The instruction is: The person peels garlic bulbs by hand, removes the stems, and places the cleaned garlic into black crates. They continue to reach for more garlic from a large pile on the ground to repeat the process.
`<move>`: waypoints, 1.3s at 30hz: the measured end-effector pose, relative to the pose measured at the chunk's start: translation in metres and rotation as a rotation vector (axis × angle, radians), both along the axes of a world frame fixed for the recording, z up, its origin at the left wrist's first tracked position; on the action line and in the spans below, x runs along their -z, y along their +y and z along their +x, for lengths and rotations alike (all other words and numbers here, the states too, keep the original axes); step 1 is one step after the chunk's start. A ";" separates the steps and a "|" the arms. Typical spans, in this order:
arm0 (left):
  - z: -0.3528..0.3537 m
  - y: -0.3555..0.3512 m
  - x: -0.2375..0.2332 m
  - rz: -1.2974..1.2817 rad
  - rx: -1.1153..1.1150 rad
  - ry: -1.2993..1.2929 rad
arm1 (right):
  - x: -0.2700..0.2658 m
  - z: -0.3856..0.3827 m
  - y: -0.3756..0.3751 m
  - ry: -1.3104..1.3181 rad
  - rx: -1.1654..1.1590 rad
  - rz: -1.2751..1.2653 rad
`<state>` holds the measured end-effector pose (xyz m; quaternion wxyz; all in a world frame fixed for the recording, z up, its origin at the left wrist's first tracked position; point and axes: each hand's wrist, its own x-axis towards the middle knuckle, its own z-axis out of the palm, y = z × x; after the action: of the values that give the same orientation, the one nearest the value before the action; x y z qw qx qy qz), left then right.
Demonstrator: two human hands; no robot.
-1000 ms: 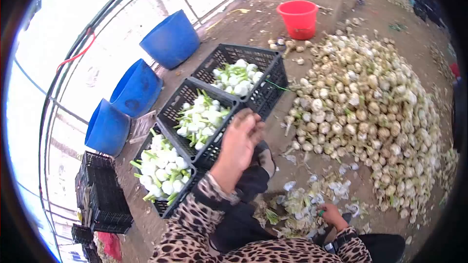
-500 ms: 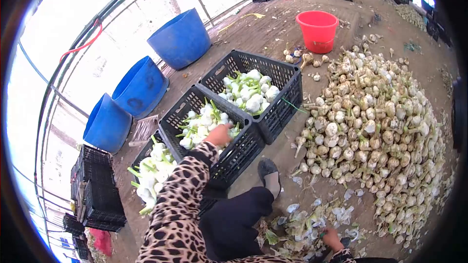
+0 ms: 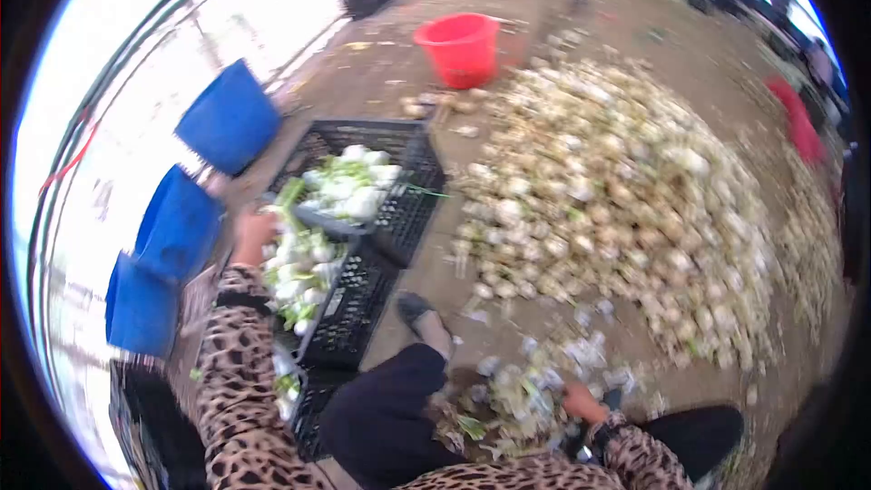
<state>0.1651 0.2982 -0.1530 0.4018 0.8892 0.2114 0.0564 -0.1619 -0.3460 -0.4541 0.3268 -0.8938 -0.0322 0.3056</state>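
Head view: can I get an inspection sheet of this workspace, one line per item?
Surface: dirt floor; the picture is motion-blurred.
Job's things: far crate and near crate, black, holding white bulbs with green stalks; large bulb pile on the floor.
Clutter: peelings by the knees.
Hands: left hand at the near crate's far edge; right hand in the peelings; grips unclear.
Cables: thin red line on the left wall, perhaps a cord.
Surroundings: red bucket; three blue barrels.
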 end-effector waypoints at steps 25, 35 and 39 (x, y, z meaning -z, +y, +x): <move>-0.264 -0.434 0.101 -1.305 0.034 0.655 | -0.041 0.135 -0.185 -0.590 0.971 -0.230; -0.249 -0.457 0.104 -1.302 0.121 0.720 | -0.056 0.227 -0.242 -0.247 1.049 -0.448; -0.250 -0.462 0.105 -1.301 0.191 0.701 | -0.089 0.206 -0.205 -0.277 1.242 -0.129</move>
<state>-0.0848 -0.1641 -0.2580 0.7594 0.4520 0.2396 -0.4021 0.0437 -0.5509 -0.3655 0.3813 -0.7949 0.4685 -0.0578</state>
